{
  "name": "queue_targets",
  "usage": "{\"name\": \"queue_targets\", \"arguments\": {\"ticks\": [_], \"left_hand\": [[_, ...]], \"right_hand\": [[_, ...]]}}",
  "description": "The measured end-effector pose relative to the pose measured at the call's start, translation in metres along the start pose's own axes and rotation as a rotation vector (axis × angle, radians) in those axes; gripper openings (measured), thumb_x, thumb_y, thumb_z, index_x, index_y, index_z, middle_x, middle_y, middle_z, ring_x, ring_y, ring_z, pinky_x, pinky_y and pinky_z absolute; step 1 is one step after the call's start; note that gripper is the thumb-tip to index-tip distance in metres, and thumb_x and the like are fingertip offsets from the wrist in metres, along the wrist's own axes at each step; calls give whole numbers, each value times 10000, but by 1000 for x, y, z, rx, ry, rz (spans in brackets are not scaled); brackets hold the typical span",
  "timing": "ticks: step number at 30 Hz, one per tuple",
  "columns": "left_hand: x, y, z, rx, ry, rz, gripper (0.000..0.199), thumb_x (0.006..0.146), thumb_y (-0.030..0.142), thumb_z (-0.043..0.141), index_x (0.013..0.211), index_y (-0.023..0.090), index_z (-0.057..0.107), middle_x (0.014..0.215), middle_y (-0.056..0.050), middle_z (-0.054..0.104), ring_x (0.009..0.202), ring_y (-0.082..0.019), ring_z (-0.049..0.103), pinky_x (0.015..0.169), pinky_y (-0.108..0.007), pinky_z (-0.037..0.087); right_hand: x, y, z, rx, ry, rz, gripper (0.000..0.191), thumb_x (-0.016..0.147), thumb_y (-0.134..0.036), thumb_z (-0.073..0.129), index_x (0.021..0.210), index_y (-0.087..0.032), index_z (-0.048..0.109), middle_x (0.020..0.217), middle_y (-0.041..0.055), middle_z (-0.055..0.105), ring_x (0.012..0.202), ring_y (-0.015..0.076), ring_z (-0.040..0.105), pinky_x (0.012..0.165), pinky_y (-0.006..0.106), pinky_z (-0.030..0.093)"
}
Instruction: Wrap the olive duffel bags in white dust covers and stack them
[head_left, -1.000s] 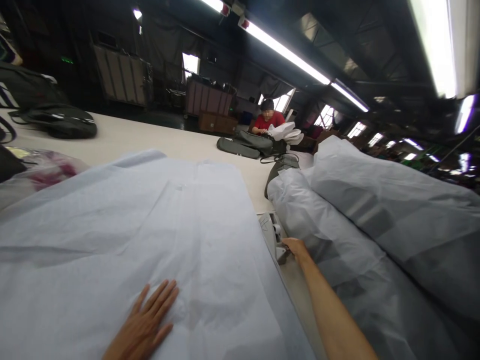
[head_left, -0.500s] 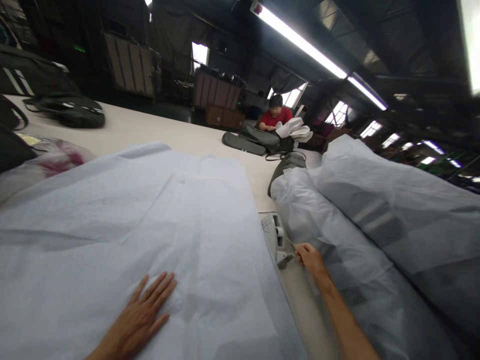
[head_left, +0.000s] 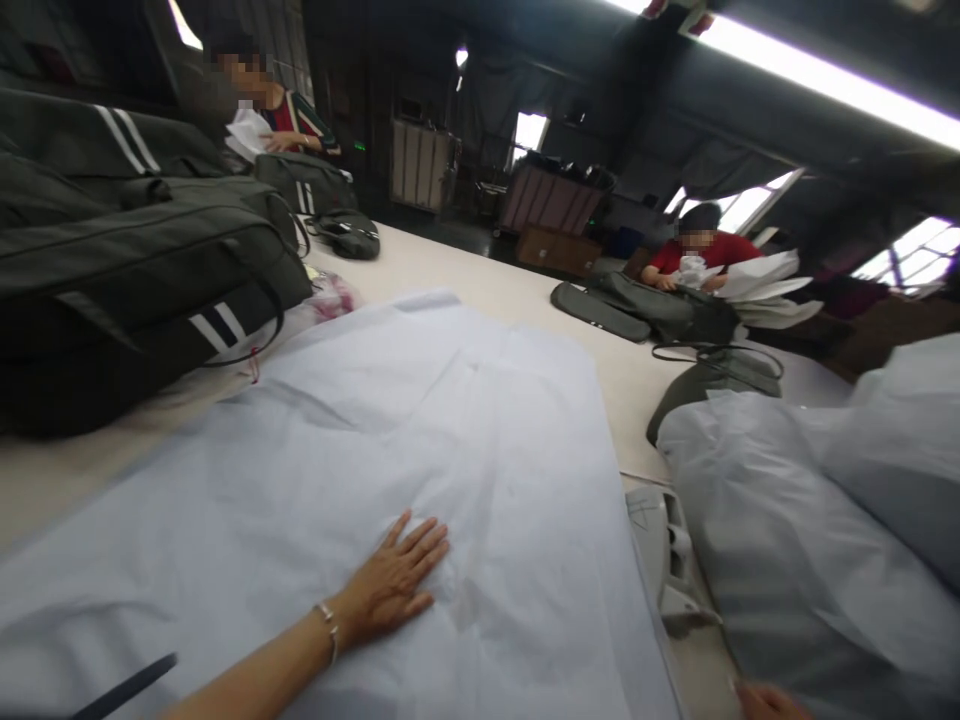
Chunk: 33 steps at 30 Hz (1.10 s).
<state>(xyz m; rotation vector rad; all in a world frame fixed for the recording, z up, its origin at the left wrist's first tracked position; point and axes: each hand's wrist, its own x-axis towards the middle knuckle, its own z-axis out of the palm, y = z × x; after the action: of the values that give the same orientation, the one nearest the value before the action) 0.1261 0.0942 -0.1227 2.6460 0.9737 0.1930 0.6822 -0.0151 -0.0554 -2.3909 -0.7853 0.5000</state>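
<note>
My left hand (head_left: pixel 394 585), with a bracelet at the wrist, lies flat on a large white plastic bag (head_left: pixel 525 480), its fingers spread. The bag is spread over the table and slightly creased. Right of its edge stands a grey tape dispenser (head_left: pixel 654 545) with pen marks on its side. My right hand (head_left: pixel 769 700) shows only in part at the bottom edge, its fingers closed near a thin, hardly visible strip of clear tape running down from the dispenser. The rest of that hand is out of view.
Dark green bags with white stripes (head_left: pixel 150 290) are piled on the left. Filled, translucent plastic-wrapped bags (head_left: pixel 810 520) lie on the right. Across the pale table (head_left: pixel 480 280), a person in red (head_left: pixel 739 255) handles white paper by dark bags; another person (head_left: pixel 300 120) stands far left.
The view has swung left, bringing the bag pile and a second person into sight. My right hand has drawn back from the dispenser toward me. My left hand stays flat on the white bag.
</note>
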Motion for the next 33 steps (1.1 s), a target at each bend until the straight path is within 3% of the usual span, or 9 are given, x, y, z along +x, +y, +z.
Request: {"name": "queue_targets", "arguments": {"ticks": [2,4,8,11,14,17,26,30,33], "left_hand": [[0,2,0,-39,3,1,734,907,356,546,1541,269,185,1590,-50,270,1475,-258,194,1201,-552,28],[-1,3,-1,-72,19,4,718,903,350,553,1533,264,219,1585,-58,284,1475,-262,195,1200,-555,29],[-1,5,-3,-111,43,9,711,900,342,563,1527,260,238,1580,-72,295,1472,-270,204,1200,-559,28],[-2,5,-2,-110,48,13,721,904,339,556,1533,241,218,1585,-82,280,1475,-282,190,1197,-573,20],[-3,4,1,-107,64,22,717,916,370,538,1537,224,211,1585,-81,280,1478,-284,177,1200,-568,22],[-3,4,4,-127,93,24,678,946,426,488,1534,214,227,1572,-92,310,1474,-283,191,1202,-565,27],[-4,6,4,-155,143,29,640,984,494,386,1531,196,238,1559,-93,340,1474,-266,195,1205,-538,-2],[-4,5,6,-169,141,29,637,986,503,371,1528,190,250,1566,-92,325,1477,-270,180,1202,-544,-8],[-4,5,10,-175,145,29,641,984,509,375,1528,192,250,1565,-92,327,1477,-274,179,1201,-549,0]], "right_hand": [[-15,-36,9,-61,-128,-38,204,360,-509,622,393,-358,488,458,75,575,444,255,537,515,440,407],[-45,-100,39,-22,-270,-207,297,532,-610,617,575,-316,630,654,79,680,616,250,611,635,408,473],[-112,-242,146,0,-681,-492,339,742,-512,541,748,-194,659,721,36,673,663,169,585,640,282,469],[-138,-298,228,-94,-835,-547,227,757,-372,543,732,-173,648,698,7,668,649,123,572,622,221,447],[-140,-310,282,-228,-844,-551,146,716,-299,606,660,-171,647,608,-11,644,603,112,555,576,208,406],[-130,-310,303,-390,-821,-549,137,692,-260,636,587,-173,636,534,-7,620,562,123,553,547,222,384],[-133,-346,315,-788,-808,-596,239,607,-203,700,405,-188,573,515,77,650,563,202,646,561,278,444],[-132,-351,317,-880,-676,-621,141,555,-252,778,568,-178,659,697,123,721,763,268,700,654,310,486],[-124,-342,312,-893,-578,-618,378,518,-437,832,748,-172,693,913,161,737,936,305,684,720,331,490]]}}
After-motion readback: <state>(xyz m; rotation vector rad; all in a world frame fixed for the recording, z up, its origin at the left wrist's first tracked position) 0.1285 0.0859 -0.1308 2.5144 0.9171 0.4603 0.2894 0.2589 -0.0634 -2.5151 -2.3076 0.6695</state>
